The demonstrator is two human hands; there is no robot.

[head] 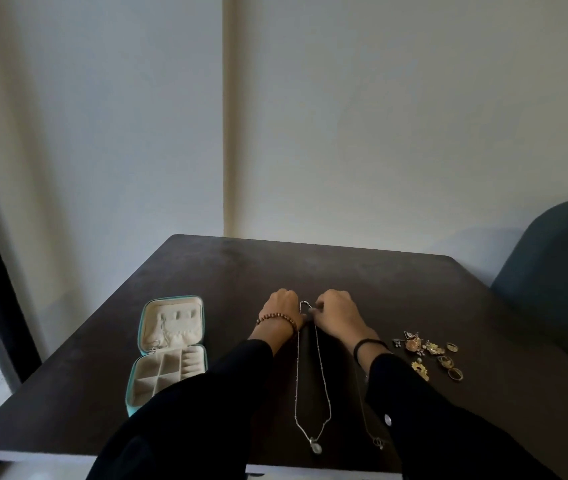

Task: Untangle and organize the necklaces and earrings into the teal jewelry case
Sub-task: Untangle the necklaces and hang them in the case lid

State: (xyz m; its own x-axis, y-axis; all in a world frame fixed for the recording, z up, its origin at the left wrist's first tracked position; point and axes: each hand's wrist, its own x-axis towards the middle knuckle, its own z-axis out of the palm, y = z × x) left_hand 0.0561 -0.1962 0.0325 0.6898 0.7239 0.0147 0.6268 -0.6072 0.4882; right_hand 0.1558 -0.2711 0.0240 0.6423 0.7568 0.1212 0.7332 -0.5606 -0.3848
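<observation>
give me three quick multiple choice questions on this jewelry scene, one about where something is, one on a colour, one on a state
1. Where does the pile of earrings lie?
A. right of the right hand
B. inside the case
C. left of the case

2. What colour is the jewelry case outside?
A. red
B. teal
C. black

3. How is the case?
A. zipped shut
B. open flat on the table
C. standing on edge

Answers: 1 A, the earrings sit past the right wrist. 2 B, its rim shows teal around a cream lining. 3 B, both halves lie open with compartments showing, while both hands, left hand too, pinch the silver necklace.
</observation>
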